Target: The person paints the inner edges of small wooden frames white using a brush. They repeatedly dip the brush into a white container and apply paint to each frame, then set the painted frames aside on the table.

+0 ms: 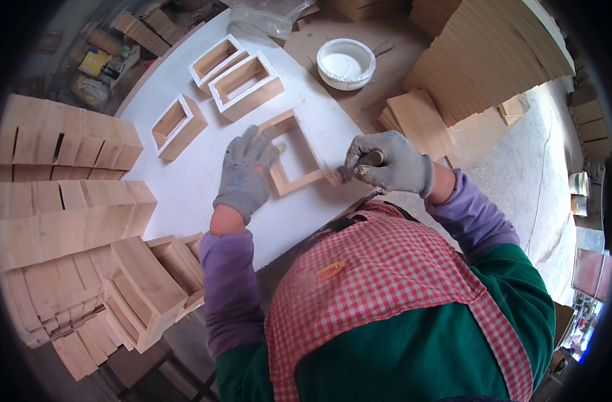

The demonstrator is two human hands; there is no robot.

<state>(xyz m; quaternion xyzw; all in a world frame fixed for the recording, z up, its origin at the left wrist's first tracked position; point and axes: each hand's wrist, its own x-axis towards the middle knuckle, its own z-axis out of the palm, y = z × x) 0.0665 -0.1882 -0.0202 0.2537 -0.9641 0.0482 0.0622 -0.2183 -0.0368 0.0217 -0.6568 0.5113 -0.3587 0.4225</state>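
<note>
My left hand (pixel 248 168), in a grey work glove, holds the left side of an open rectangular wooden frame (pixel 311 176) on the white tabletop. My right hand (pixel 386 163), gloved too, is closed around the handle of a brush-like tool (pixel 343 174), whose dark end is at the frame's near right corner. White material coats the frame's upper right edge. Beyond my left hand stand several small wooden frames with white-coated rims, among them one at the left (pixel 185 130) and one farther back (pixel 256 98).
A bowl of white paste (pixel 346 63) stands beyond the white table (pixel 185 201). Wooden boxes (pixel 70 216) are stacked along the left. Thin wooden boards (pixel 487 60) form a tall stack at the upper right, with smaller boards (pixel 419 120) beside it. A clear plastic bag (pixel 268 15) lies at the back.
</note>
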